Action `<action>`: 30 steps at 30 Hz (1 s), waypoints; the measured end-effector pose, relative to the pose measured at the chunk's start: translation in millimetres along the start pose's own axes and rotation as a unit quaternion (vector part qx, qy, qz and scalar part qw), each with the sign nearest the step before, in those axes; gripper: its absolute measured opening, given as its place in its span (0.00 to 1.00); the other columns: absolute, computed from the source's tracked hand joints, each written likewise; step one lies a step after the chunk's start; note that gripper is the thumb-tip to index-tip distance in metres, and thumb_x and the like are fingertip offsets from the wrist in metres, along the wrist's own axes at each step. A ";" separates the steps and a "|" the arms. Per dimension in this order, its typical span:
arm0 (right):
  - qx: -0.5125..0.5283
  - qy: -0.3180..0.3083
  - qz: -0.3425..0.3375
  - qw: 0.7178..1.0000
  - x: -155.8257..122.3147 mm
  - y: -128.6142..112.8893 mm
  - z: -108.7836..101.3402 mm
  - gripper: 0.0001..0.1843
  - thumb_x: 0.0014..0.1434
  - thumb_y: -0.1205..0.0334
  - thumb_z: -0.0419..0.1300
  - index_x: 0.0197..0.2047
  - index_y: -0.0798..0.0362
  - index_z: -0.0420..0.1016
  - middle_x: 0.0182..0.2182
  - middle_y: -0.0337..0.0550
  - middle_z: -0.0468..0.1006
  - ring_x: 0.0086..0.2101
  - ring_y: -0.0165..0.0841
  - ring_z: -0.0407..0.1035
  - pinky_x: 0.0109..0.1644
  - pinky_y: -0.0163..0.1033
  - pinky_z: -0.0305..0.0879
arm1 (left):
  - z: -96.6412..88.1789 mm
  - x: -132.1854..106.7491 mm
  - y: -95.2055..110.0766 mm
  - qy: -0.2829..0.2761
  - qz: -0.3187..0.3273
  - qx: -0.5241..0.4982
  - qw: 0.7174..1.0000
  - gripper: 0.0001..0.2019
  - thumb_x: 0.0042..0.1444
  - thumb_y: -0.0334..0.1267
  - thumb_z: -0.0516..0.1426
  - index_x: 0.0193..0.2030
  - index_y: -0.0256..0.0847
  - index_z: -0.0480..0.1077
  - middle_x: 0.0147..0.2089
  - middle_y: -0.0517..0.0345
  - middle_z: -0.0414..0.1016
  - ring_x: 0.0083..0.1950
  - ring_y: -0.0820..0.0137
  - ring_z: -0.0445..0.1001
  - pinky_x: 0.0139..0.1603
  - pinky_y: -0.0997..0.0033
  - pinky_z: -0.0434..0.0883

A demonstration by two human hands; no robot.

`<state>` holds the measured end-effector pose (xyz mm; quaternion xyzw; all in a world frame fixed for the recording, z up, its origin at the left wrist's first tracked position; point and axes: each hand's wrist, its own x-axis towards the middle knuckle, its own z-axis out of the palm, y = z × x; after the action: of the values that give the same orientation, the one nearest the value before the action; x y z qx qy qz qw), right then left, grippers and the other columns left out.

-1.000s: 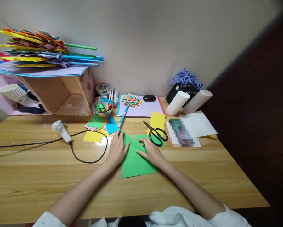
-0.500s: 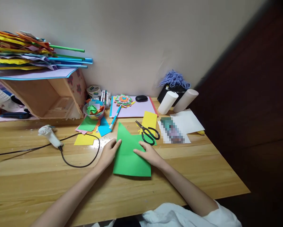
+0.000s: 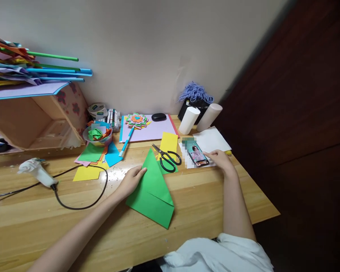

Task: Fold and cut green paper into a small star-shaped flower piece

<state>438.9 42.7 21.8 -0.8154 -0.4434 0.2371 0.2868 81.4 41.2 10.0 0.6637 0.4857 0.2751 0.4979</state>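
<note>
My left hand (image 3: pixel 131 180) pinches the left edge of a folded green sheet of paper (image 3: pixel 154 200), thumb on top. The sheet has a pointed top and a slanting fold line across its lower part. Off to the right, my right hand (image 3: pixel 223 161) stretches its index finger to the right edge of a smartphone (image 3: pixel 197 154) with a lit screen; it holds nothing. The phone lies on white paper. Between the green sheet and the phone are black-handled scissors (image 3: pixel 166 156), blades apart, lying over yellow paper (image 3: pixel 169 141).
Behind stand two white rolls (image 3: pixel 189 120) and a black box of blue yarn (image 3: pixel 196 92). A paper flower (image 3: pixel 136 120) lies on a lilac board (image 3: pixel 158 130). On the left are a bowl of paper scraps (image 3: pixel 98 135), a white glue gun (image 3: pixel 38 172) with its cord, and a wooden box (image 3: pixel 69 109).
My right hand has let go of the green paper and moved right to the phone. The green sheet now lies folded over and turned in my left hand. The view has shifted right.
</note>
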 end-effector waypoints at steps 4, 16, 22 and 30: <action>-0.012 -0.033 0.028 0.999 10.5 23.8 -5.9 0.23 0.38 0.44 0.63 0.15 0.53 0.60 0.11 0.34 0.61 0.17 0.26 0.54 0.21 0.34 0.50 | 26.0 15.1 4.6 -0.035 0.051 0.041 0.997 0.17 0.56 0.49 0.46 0.22 0.40 0.56 0.23 0.64 0.58 0.28 0.71 0.60 0.30 0.73 0.58; -0.047 -0.058 0.038 0.996 25.4 34.3 15.2 0.22 0.34 0.46 0.65 0.15 0.52 0.59 0.11 0.31 0.56 0.16 0.24 0.49 0.20 0.33 0.43 | 38.0 16.5 -9.3 -0.037 0.063 0.069 0.995 0.18 0.58 0.49 0.44 0.23 0.41 0.50 0.23 0.64 0.54 0.28 0.72 0.57 0.30 0.73 0.54; -0.026 -0.032 0.039 0.998 19.5 31.5 14.0 0.22 0.35 0.45 0.65 0.15 0.51 0.60 0.11 0.33 0.59 0.17 0.28 0.54 0.21 0.34 0.47 | 38.5 15.2 -7.5 -0.041 0.062 0.068 0.995 0.17 0.58 0.49 0.44 0.23 0.40 0.51 0.23 0.64 0.55 0.28 0.72 0.58 0.30 0.73 0.54; 0.064 0.003 -0.016 0.998 7.6 0.9 12.0 0.25 0.55 0.41 0.44 0.29 0.55 0.68 0.21 0.41 0.67 0.24 0.31 0.62 0.26 0.35 0.56 | 36.2 17.0 -4.3 -0.042 0.043 0.037 0.997 0.18 0.58 0.50 0.43 0.24 0.40 0.54 0.24 0.63 0.57 0.29 0.72 0.59 0.31 0.73 0.58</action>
<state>435.5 51.9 11.6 -0.7889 -0.4396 0.2576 0.3435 117.0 42.7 -8.8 0.7129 0.4451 0.2497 0.4809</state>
